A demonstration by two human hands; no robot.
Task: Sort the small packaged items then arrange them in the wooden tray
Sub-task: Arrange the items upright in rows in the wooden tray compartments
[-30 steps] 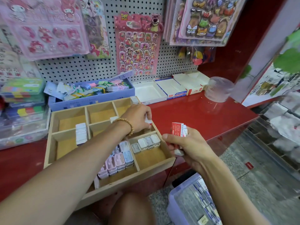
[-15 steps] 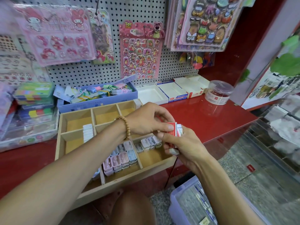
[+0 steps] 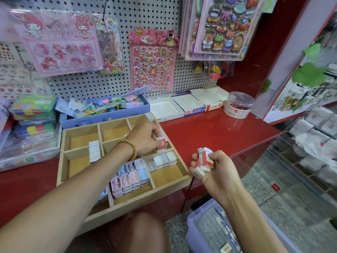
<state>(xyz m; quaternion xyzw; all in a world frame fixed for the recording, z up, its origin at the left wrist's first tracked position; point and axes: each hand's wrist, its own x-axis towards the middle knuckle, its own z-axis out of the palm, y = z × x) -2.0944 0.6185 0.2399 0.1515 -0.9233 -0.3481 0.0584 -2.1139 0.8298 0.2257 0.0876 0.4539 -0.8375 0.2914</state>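
The person is leaning over a wooden tray [image 3: 127,201] that is sitting on a glossy red counter [image 3: 218,132], its near edge hanging slightly past the counter's front. The left hand [image 3: 145,139], with a beaded bracelet [image 3: 130,147] round the wrist, is reaching into the compartment on the tray's right side, fingers curled and pinching a small red-and-white packet [image 3: 162,143] that is standing among others like it there. The right hand [image 3: 215,172] is hovering just off the tray's right front corner, fingers wrapped round a bundle of red-and-white packets [image 3: 205,159], with one pale piece poking out below. Inside the tray, a row of little white cases [image 3: 162,161] is lining the back of the front-right compartment, pastel pink and blue cases [image 3: 130,177] are packing the front-middle one, and a stack of white packets [image 3: 94,151] is standing against a divider on the left. Behind the tray, a lilac box [image 3: 105,115] full of mixed stationery is sitting beside open white cartons [image 3: 187,105] and a clear round tub [image 3: 238,105]. Sticker sheets are hanging on the pegboard [image 3: 113,84] above. A lilac plastic bin [image 3: 198,225] is standing on the floor below the right arm.
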